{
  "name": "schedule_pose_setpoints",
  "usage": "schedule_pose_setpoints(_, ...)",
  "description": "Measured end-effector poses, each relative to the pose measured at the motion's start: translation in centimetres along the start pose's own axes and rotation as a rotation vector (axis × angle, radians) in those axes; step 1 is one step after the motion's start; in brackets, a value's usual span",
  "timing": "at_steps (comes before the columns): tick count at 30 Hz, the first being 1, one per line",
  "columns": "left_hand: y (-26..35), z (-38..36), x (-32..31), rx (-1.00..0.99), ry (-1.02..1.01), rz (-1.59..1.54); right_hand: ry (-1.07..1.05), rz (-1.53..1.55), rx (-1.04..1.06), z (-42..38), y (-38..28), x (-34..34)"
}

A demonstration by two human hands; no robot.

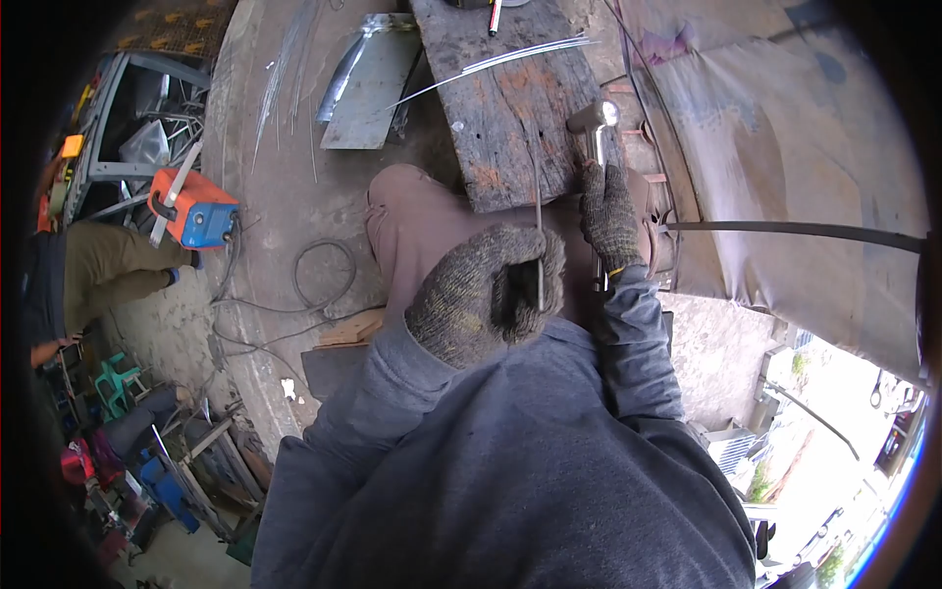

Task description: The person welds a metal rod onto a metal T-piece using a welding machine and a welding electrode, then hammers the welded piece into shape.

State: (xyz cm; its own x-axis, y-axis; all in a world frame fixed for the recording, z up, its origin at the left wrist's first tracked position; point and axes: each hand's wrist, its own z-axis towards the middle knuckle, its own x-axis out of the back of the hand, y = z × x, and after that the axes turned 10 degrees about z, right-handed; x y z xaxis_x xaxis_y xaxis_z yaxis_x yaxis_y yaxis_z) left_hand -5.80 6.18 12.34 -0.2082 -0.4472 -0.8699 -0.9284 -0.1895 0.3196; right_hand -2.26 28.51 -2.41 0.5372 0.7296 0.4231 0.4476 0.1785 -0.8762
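My left hand (456, 299), in a grey knitted glove, is closed around a thin metal rod (540, 226). The rod stands out past the fingers toward the near end of a worn wooden plank (520, 118). My right hand (610, 218), gloved alike, grips a hammer (593, 118) by its shiny metal handle. The hammer's head is up beside the plank's right edge, and the handle's lower end shows below the hand. Several thin metal rods (500, 57) lie across the plank's far part.
Bent sheet metal (368, 98) lies left of the plank, near more thin rods (285, 79) on the floor. An orange and blue machine (201, 211) with a looped cable (324, 280) stands farther left, by another person's legs (123, 265). A tarp (805, 167) hangs at right.
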Motion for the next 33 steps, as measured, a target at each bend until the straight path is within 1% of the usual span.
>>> schedule_pose_setpoints(1, -0.8, -0.7, 1.3, 0.05, 0.08, 0.098, 0.001, 0.003, -0.005, 0.3, 1.0, -0.2)
schedule_pose_setpoints(2, -1.5, -1.4, 2.6, 0.101, 0.161, 0.196, 0.066, -0.044, 0.119, 1.0, 2.7, -0.6)
schedule_pose_setpoints(3, -2.1, -2.0, 3.8, 0.106, 0.165, 0.197, 0.128, -0.092, 0.242, 1.5, 3.9, -0.9)
schedule_pose_setpoints(4, -2.5, -2.5, 4.8, 0.144, 0.163, 0.292, 0.126, -0.09, 0.237, 1.8, 4.3, -1.0)
schedule_pose_setpoints(6, -3.1, -3.2, 6.2, 0.19, 0.18, 0.484, 0.184, -0.159, 0.299, 2.1, 4.8, -1.3)
schedule_pose_setpoints(7, -3.3, -3.3, 6.7, 0.191, 0.182, 0.482, 0.182, -0.159, 0.297, 1.5, 3.3, -1.0)
schedule_pose_setpoints(9, -3.5, -3.3, 7.0, 0.111, 0.205, 0.744, 0.039, -0.005, 0.109, 0.4, 0.6, -0.2)
schedule_pose_setpoints(10, -3.5, -3.4, 6.8, 0.111, 0.204, 0.743, 0.039, -0.006, 0.11, 0.5, 0.7, -0.2)
schedule_pose_setpoints(12, -3.4, -3.5, 6.0, 0.051, 0.216, 0.895, 0.022, 0.04, 0.103, 0.6, 0.8, -0.2)
schedule_pose_setpoints(19, -4.4, -3.5, 7.0, 0.129, 0.247, 0.855, 0.003, 0.033, 0.011, 0.0, -0.2, 0.0)
schedule_pose_setpoints(25, -4.6, -3.6, 7.7, 0.079, 0.214, 0.865, 0.007, 0.012, 0.073, 0.4, 0.9, -0.2)
schedule_pose_setpoints(27, -4.6, -3.6, 7.8, 0.069, 0.245, 0.958, 0.004, 0.028, 0.052, 0.3, 0.8, -0.2)
schedule_pose_setpoints(28, -4.6, -3.6, 7.6, 0.071, 0.246, 0.958, 0.004, 0.029, 0.05, 0.3, 0.8, -0.2)
schedule_pose_setpoints(30, -4.4, -3.7, 7.3, 0.121, 0.319, 0.961, 0.001, 0.069, 0.008, 0.4, 0.8, -0.2)
schedule_pose_setpoints(33, -4.0, -3.7, 7.2, 0.102, 0.331, 1.003, 0.011, 0.082, 0.006, 0.4, 0.9, -0.3)
